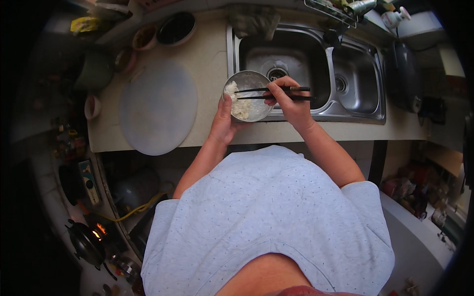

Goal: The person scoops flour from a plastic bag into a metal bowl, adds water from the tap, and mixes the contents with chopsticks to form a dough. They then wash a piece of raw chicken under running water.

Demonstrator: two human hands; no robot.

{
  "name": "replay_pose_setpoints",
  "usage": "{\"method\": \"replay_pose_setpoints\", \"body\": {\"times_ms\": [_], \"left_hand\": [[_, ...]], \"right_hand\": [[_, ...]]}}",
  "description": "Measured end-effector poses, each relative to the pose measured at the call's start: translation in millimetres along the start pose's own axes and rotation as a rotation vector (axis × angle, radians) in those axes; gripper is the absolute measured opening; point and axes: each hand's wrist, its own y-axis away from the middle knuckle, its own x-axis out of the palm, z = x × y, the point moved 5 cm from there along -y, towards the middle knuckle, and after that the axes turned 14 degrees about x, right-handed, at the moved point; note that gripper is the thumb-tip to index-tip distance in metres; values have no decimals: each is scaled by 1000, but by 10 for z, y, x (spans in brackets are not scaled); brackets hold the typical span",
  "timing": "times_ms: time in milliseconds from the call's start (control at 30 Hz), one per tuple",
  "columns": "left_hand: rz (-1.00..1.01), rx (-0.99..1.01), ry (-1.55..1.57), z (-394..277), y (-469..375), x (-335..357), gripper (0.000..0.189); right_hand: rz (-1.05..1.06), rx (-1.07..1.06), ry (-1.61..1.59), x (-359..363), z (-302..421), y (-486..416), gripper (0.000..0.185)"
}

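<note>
In the head view, my left hand (223,124) grips a metal bowl (261,107) by its left side, thumb over the rim and fingers beneath. The bowl tilts towards me at the front edge of the sink. Clumpy white dough (240,108) lies along its left inner wall, and a whitish film coats the rest of the inside. My right hand (290,101) holds a pair of black chopsticks (259,89), which point left into the bowl. Their tips reach the dough; whether they press into it is too small to tell.
A double-basin steel sink (357,107) sits behind and right of the bowl. A round translucent board (159,107) overhangs the counter's front edge at left. Several bowls stand beyond it, including a dark one (177,29). At lower left, a black pan (86,242) stands by a flame (99,231).
</note>
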Motion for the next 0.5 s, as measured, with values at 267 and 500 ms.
{"method": "replay_pose_setpoints", "body": {"times_ms": [267,500], "left_hand": [[-70,7,-1,-8,9,-119,72],[-131,51,43,-77,15,-143,72]], "right_hand": [[-49,-18,341,35,-3,56,11],[-165,96,276,19,11,152,13]]}}
